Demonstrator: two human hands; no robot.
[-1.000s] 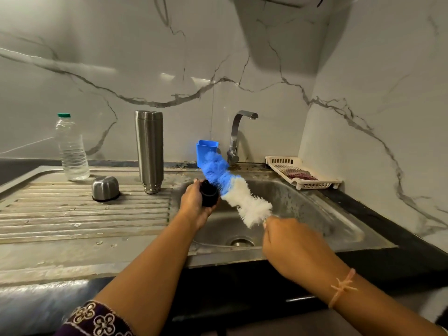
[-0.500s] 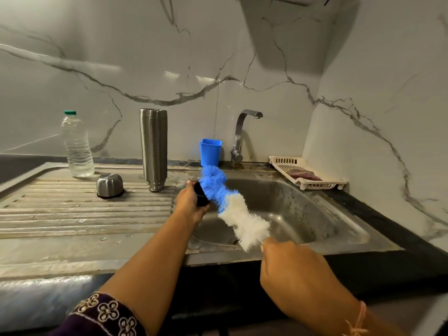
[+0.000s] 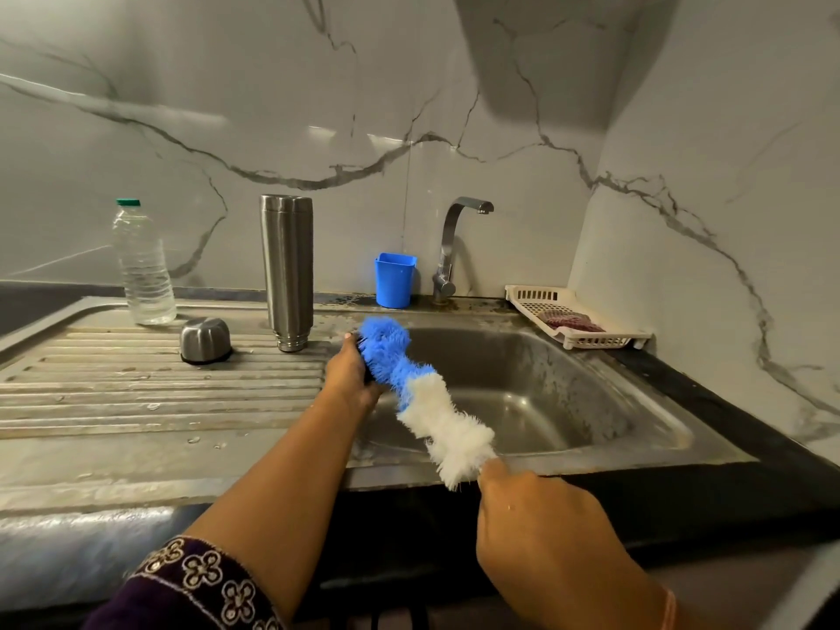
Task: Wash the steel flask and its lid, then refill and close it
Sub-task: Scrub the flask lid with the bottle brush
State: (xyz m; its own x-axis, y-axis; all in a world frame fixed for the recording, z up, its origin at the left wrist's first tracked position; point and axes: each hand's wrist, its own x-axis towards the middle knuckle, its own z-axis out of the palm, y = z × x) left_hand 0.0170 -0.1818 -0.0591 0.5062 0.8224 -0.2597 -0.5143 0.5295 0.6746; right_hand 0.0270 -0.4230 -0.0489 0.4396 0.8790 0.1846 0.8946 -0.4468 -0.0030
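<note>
Bench (image 3: 113,447), left to right: plastic bottle (image 3: 143,266), steel cap (image 3: 204,339) mouth-down, steel flask (image 3: 287,270) upended just beside it — both apart from hands. Left grip (image 3: 352,377) clasps small black part (image 3: 362,342), mostly hidden, probably inner lid, over sink (image 3: 591,402) edge. Brush (image 3: 422,397) blue tip pressed onto it; right grip (image 3: 545,538) clenched round brush handle end. No water seen from tap (image 3: 454,247). Step: scrubbing lid part. Next — likely rinse, needs one grip freed for tap.
</note>
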